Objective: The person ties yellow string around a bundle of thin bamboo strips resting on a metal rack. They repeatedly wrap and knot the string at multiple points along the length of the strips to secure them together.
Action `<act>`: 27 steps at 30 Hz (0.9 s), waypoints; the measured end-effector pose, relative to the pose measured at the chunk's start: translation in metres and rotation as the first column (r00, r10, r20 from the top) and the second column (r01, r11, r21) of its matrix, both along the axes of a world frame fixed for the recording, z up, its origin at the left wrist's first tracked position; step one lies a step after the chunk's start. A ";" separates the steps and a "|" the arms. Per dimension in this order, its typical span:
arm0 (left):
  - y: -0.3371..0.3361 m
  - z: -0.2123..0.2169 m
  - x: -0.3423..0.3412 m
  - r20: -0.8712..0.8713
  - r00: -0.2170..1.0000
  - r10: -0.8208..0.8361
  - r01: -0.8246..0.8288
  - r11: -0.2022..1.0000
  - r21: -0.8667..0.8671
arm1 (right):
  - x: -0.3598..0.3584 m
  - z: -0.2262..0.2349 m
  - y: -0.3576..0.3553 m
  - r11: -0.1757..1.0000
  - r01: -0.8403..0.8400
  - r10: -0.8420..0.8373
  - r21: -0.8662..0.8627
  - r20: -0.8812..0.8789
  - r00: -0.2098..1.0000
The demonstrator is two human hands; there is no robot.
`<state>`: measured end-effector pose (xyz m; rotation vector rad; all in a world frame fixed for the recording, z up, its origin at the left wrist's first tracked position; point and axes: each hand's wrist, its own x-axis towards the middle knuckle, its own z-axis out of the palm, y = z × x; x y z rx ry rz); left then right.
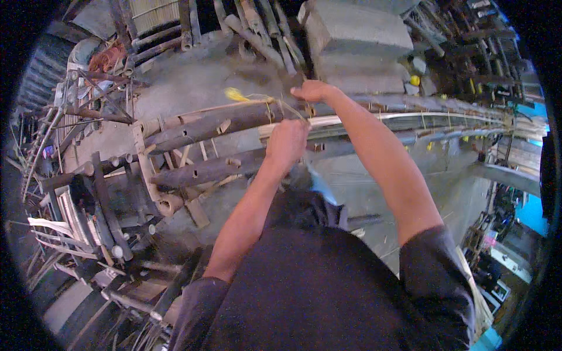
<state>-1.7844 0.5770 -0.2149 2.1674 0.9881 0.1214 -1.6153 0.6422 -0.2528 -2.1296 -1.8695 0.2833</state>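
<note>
A long bamboo frame point(205, 130) lies across in front of me, its dark poles running left to right. Pale split slats point(345, 120) fill the space between the poles on the right. My left hand point(287, 143) is a fist above the left end of the slats, with a thin straw-coloured cord point(294, 111) running into it. Farther off, at the far pole, my right hand point(313, 92) has its fingers closed; what they hold is too small to make out. A yellow frayed cord tuft point(236, 94) lies along the far pole, left of my hands.
A big pale block point(360, 38) stands beyond the frame, with bamboo poles point(257, 41) leaning beside it. At the left are a bamboo rack point(96, 93) and stacked bamboo pieces point(108, 216). A yellow round object point(414, 80) sits at the far right. Concrete floor surrounds the frame.
</note>
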 end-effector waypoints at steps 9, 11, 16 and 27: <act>-0.006 0.037 -0.011 0.155 0.984 0.090 -0.085 0.996 -0.035 | -0.070 0.037 -0.195 0.735 -0.644 0.524 -0.213 -0.425 0.738; -0.002 0.057 -0.013 0.435 0.864 0.253 -0.110 0.939 -0.326 | -0.083 0.011 -0.194 0.706 -0.668 0.573 -0.236 -0.362 0.735; 0.091 0.064 0.042 0.134 0.975 0.177 -0.168 0.983 -0.073 | -0.078 0.018 -0.211 0.746 -0.617 0.491 -0.253 -0.417 0.765; 0.159 0.030 0.032 -0.139 0.954 -0.267 0.292 0.933 0.209 | -0.130 0.045 -0.250 0.946 -0.017 -0.323 -0.324 -0.946 0.038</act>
